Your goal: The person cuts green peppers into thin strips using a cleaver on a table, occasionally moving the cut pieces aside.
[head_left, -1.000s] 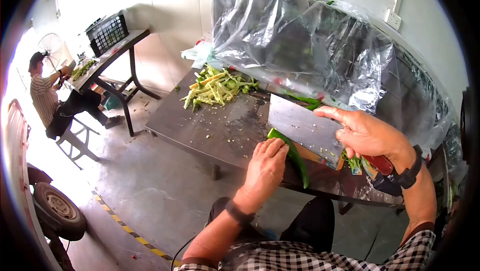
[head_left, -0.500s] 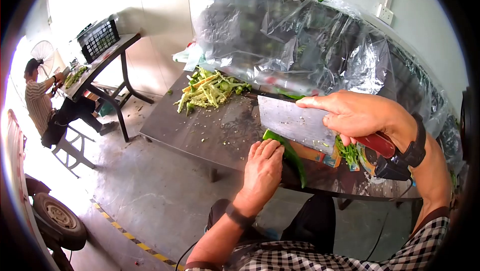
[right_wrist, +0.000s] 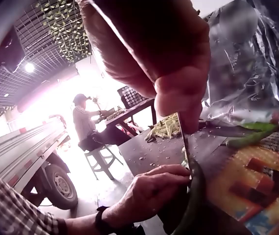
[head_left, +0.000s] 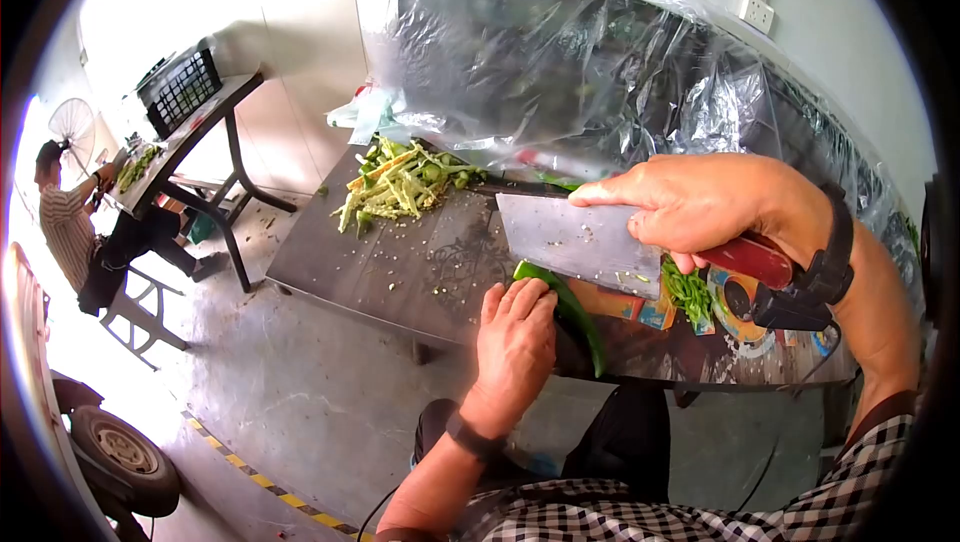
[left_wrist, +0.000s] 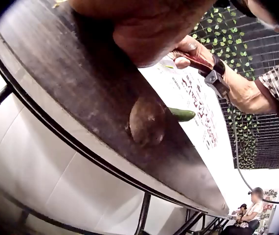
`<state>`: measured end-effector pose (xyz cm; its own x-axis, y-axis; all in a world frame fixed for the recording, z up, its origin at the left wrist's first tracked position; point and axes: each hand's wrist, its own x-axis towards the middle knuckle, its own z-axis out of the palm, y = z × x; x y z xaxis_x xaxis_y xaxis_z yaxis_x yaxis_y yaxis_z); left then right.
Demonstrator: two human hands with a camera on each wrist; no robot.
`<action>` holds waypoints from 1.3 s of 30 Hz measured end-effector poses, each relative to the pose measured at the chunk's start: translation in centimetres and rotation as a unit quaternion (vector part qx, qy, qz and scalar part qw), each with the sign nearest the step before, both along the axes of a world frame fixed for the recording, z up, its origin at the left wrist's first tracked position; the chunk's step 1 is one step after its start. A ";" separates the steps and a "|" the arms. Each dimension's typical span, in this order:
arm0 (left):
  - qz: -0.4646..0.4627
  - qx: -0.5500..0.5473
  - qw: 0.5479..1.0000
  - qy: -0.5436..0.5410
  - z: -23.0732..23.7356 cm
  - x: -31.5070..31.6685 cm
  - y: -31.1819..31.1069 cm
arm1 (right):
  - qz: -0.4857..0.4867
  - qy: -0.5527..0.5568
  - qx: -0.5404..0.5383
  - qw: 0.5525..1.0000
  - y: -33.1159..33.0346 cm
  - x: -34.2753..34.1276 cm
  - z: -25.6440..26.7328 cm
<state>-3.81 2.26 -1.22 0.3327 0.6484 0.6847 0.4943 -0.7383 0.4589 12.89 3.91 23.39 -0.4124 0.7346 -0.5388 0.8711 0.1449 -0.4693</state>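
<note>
My left hand (head_left: 515, 337) grips a long green pepper (head_left: 585, 330) at the table's front edge, fingers over its cut upper end. The pepper's tapered end points towards me; it also shows in the left wrist view as a green tip (left_wrist: 182, 114). My right hand (head_left: 710, 202) holds a cleaver by its red-brown handle (head_left: 748, 260), index finger stretched along the top of the wide blade (head_left: 575, 240). In the right wrist view the blade (right_wrist: 185, 147) appears edge-on, its lower end right at the pepper (right_wrist: 194, 196) beside my left fingers.
Pale pepper cores (head_left: 395, 187) lie heaped at the table's far left. Green strips (head_left: 690, 294) sit right of the blade on printed sheets. Clear plastic (head_left: 560, 62) covers dark crates behind. Another person (head_left: 68, 227) sits at a separate table on the left.
The head view has turned slightly, shifting the scene left. My right hand and the cleaver have moved a little left relative to the pepper. My left hand keeps its hold.
</note>
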 end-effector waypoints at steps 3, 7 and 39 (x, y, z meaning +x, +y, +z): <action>0.001 -0.002 1.000 -0.001 -0.2 -0.1 0.0 | -0.014 -0.023 0.008 1.000 0.1 0.1 -0.1; 0.007 0.001 1.000 0.004 -0.1 -0.2 0.1 | -0.015 -0.040 0.001 0.999 0.6 -0.7 0.2; 0.019 0.007 1.000 0.020 0.8 0.5 0.0 | 0.009 -0.012 0.054 0.998 -1.0 2.4 -3.1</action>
<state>-3.34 2.24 -0.41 0.3352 0.6526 0.6796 0.5409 -0.7239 0.4283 15.28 2.87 20.33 -0.4140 0.7815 -0.4668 0.8786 0.2090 -0.4294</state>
